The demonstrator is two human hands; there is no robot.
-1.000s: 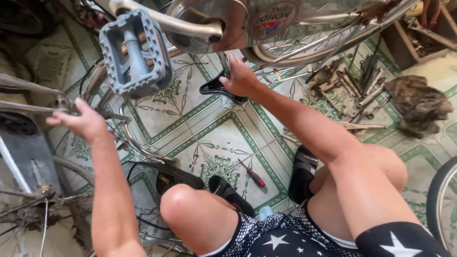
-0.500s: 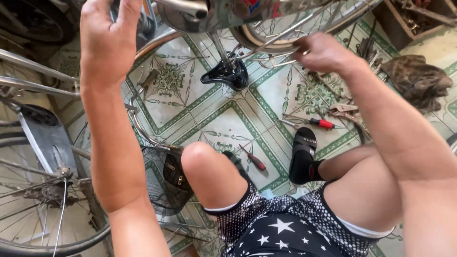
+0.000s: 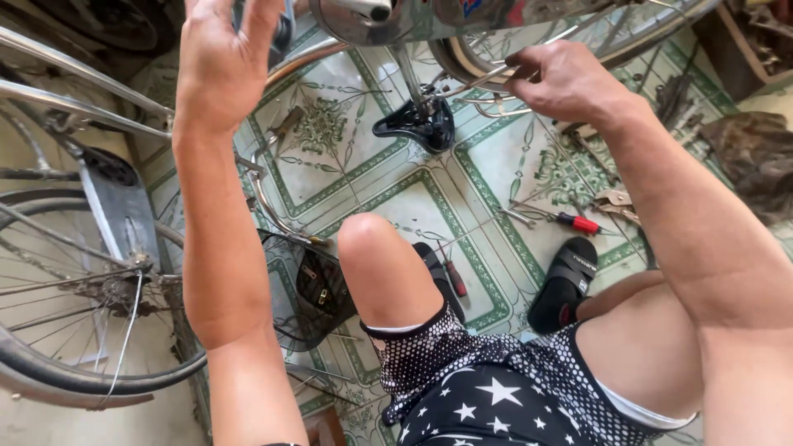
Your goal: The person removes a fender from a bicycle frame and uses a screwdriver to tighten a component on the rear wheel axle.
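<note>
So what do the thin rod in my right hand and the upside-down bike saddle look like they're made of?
The thin rod pinched by the right hand looks like bare metal, silvery and shiny. The saddle seems black plastic or vinyl, smooth with a dull sheen; which one is unclear.

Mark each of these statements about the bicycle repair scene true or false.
1. The right hand pinches a thin metal rod near the upside-down bicycle's wheel. True.
2. The bicycle saddle rests on the tiled floor. True.
3. The left hand holds the red-handled screwdriver. False: that screwdriver lies on the floor, apart from both hands.
4. Both feet are bare. False: a black sandal is on one foot.
5. The person wears shorts printed with white stars. True.
</note>
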